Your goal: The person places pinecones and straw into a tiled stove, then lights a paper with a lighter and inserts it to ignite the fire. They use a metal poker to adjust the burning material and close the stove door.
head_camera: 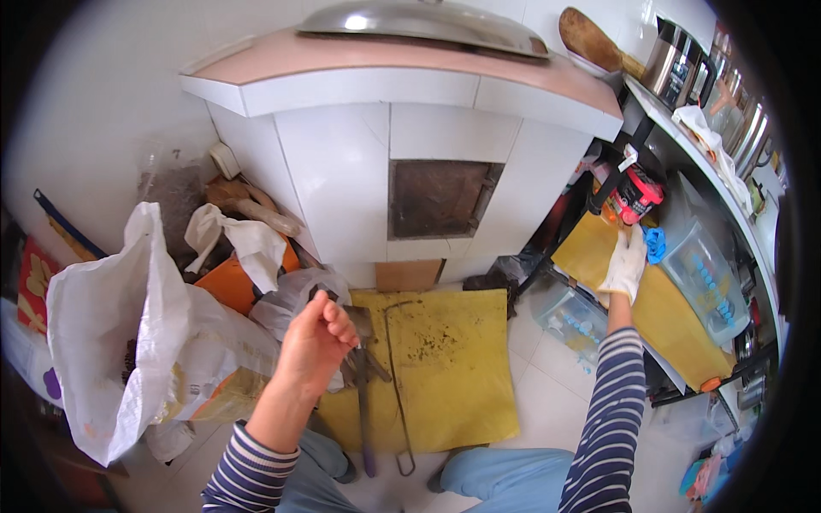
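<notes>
My left hand (pixel 319 349), bare, hangs above the yellow mat (pixel 455 372) with its fingers loosely curled and nothing visible in it. Behind its wrist lie a small shovel (pixel 363 404) and a bent metal rod (pixel 399 391). My right hand (pixel 624 266), in a white glove, reaches over a shelf with a yellow covering (pixel 667 314). Its fingertips are close to a red tub (pixel 635 195) bearing writing and a small orange object (pixel 611 217); whether they grip anything cannot be made out. A crumpled blue item (pixel 654 245) lies beside the glove.
Ahead stands a white-tiled stove (pixel 333 173) with a dark metal door (pixel 439 199) and a large metal lid (pixel 417 25) on top. At left are a white woven sack (pixel 122 320) and an orange container (pixel 237 282). Clear plastic bins (pixel 705 282) and a counter edge (pixel 699 141) flank my right arm.
</notes>
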`<state>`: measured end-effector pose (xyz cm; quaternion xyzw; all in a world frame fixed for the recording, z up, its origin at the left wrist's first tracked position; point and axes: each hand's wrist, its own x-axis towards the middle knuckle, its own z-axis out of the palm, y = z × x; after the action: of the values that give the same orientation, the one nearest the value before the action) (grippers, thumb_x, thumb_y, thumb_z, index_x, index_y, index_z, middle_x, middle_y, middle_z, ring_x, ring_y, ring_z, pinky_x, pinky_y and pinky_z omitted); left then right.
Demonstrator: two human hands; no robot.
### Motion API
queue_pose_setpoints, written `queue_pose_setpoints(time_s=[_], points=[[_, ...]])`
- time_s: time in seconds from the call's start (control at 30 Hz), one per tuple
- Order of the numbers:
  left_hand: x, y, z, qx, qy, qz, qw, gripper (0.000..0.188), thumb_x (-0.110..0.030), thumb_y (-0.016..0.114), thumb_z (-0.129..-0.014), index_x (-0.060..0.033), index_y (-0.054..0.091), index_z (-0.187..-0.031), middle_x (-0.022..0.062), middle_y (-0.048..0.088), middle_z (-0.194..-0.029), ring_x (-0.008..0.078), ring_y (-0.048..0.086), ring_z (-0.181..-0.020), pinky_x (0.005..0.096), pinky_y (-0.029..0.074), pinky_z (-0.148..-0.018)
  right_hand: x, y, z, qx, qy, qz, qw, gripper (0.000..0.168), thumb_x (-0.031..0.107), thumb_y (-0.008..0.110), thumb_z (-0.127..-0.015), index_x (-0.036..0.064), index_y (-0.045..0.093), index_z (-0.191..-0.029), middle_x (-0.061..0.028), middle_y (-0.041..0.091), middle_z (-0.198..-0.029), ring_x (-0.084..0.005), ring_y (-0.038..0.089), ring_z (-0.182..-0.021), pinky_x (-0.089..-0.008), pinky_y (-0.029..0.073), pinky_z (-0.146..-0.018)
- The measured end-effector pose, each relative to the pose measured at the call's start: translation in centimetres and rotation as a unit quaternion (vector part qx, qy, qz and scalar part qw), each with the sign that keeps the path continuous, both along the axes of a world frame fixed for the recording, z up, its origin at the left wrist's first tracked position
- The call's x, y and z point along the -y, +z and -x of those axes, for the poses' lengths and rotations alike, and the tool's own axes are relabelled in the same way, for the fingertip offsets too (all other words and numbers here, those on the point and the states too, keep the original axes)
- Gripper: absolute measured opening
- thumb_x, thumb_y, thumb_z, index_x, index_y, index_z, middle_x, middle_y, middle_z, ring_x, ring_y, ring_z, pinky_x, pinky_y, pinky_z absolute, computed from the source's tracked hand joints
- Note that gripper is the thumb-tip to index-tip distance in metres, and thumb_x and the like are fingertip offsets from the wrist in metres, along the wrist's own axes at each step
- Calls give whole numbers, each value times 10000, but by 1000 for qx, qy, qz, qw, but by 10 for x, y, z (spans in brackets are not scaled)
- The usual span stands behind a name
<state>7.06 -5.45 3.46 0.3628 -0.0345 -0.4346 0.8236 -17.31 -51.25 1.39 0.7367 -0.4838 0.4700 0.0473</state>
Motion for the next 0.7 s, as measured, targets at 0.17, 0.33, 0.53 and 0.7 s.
queue_pose_setpoints(time_s=[0.17, 0.33, 0.53, 0.7], points=[[2, -1, 5, 31, -13, 9, 999, 288, -301, 413, -923, -125, 405, -695, -15, 383, -622, 136, 386, -606, 285, 355, -618, -78, -1, -25, 368, 182, -394, 822, 399, 427, 450, -889, 107, 536, -1112, 21, 549, -847, -96, 508, -681, -241, 419, -518], [2, -11, 18, 130, -10, -15, 991, 273, -299, 452, -919, -110, 477, -723, -23, 429, -643, 106, 424, -610, 259, 394, -619, -211, 51, -53, 471, 491, -606, 412, 626, 636, 219, -855, 173, 476, -1189, 81, 478, -812, -49, 238, -413, -189, 229, -381], [-3, 0, 36, 307, 5, -44, 951, 171, -221, 562, -872, -58, 602, -902, -45, 528, -756, 52, 476, -704, 221, 405, -680, -294, 92, -66, 408, 578, -632, 316, 661, 679, 230, -821, 205, 460, -1221, 74, 530, -943, -44, 251, -419, -180, 270, -407], [-1, 4, 45, 365, 17, -35, 930, 129, -120, 624, -823, -26, 616, -910, -33, 524, -783, 43, 477, -732, 180, 379, -673, -320, 89, -83, 388, 583, -633, 330, 656, 638, 328, -826, 181, 384, -1294, 9, 559, -1004, -41, 289, -431, -169, 270, -386]])
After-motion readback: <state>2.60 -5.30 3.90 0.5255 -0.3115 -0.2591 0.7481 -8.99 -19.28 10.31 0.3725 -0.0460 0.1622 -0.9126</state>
